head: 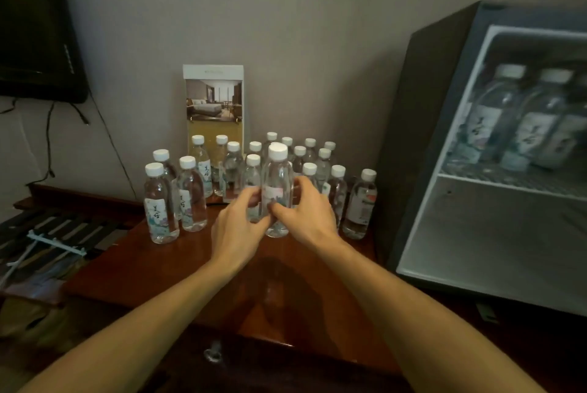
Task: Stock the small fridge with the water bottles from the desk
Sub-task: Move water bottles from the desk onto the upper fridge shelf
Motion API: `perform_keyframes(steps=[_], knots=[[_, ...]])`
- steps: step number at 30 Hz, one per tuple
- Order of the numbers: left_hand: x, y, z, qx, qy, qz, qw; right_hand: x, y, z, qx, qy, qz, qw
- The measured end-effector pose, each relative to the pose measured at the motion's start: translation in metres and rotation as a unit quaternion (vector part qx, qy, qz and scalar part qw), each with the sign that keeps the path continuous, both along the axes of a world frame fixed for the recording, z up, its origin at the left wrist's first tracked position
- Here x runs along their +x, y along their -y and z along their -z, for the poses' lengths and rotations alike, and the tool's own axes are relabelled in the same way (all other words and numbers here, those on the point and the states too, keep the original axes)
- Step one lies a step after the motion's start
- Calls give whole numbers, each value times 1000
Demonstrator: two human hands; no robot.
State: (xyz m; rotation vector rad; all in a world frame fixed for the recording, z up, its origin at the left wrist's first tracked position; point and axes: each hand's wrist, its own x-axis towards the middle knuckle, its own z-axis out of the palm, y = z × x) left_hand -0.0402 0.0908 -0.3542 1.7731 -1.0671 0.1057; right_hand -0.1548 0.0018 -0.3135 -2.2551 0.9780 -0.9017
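Several clear water bottles with white caps point(190, 195) stand in a cluster on the brown wooden desk point(165, 265). Both hands meet around the front middle bottle point(278, 176). My left hand point(236, 227) curls its fingers on the bottle's left side. My right hand point(305, 214) grips its right side, thumb across the front. The bottle's base sits at or just above the desk; I cannot tell which. The small fridge point(495, 170) stands at the right with its front facing me, and three bottles point(524, 119) stand on its upper shelf.
A framed hotel brochure point(214, 100) leans on the wall behind the bottles. A dark TV point(35, 27) with hanging cables is at the upper left. A slatted rack point(54, 233) lies at the left of the desk. A drawer with a keyhole point(213, 353) is below.
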Motion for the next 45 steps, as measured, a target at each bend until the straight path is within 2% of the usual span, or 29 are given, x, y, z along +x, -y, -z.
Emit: perform_keyframes(steps=[9, 17, 22, 33, 38, 45], knots=[[-127, 32, -52, -117, 51, 105, 986, -134, 7, -46, -82, 160, 57, 982], [-216, 81, -88, -115, 98, 197, 969, -232, 30, -70, -70, 229, 149, 960], [-265, 115, -107, -104, 101, 226, 963, -275, 56, -75, -35, 311, 179, 933], [-324, 189, -134, -93, 87, 294, 947, -330, 131, -99, -14, 361, 195, 912], [-334, 212, -135, -75, 159, 234, 956, -330, 156, -102, 30, 385, 210, 898], [-333, 221, -147, -72, 170, 233, 955, -323, 168, -107, 16, 438, 216, 872]])
